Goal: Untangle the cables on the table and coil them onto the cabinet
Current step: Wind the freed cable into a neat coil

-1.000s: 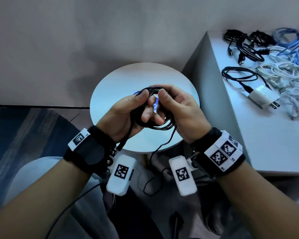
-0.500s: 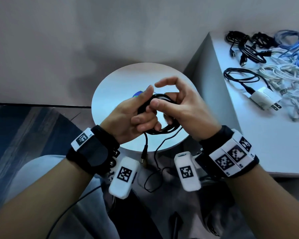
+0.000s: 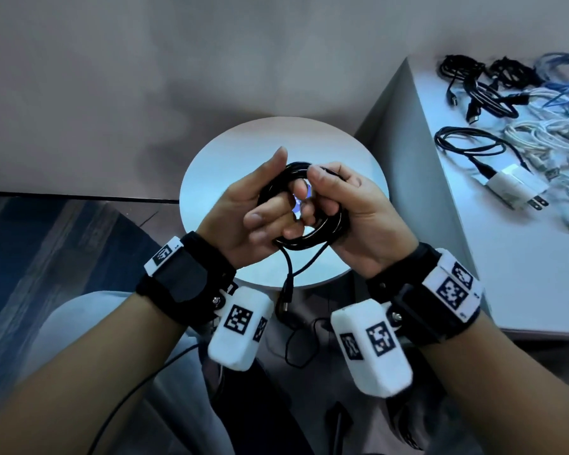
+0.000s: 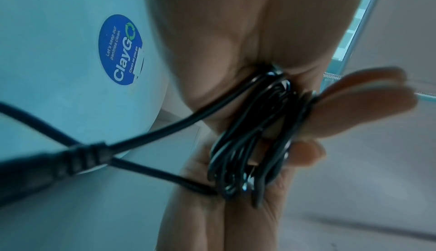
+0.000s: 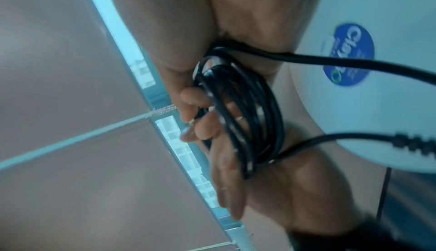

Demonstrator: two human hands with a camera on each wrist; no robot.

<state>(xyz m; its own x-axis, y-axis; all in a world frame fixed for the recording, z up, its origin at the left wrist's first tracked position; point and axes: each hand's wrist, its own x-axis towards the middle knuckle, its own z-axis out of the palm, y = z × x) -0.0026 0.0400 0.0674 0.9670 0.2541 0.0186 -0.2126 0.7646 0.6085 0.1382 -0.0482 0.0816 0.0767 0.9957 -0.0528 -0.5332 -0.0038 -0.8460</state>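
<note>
Black cable coil (image 3: 304, 208) at frame centre, gripped between left hand (image 3: 243, 221) and right hand (image 3: 352, 218), fingers curled around its loops.

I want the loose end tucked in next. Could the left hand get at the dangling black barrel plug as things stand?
Probably not yet: the left hand grips the black cable coil. The dangling black barrel plug hangs free just below, nothing blocking it.

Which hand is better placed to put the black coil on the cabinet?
Right, probably. The right hand grips the coil and is nearer the cabinet; the left hand is on the far side.
</note>
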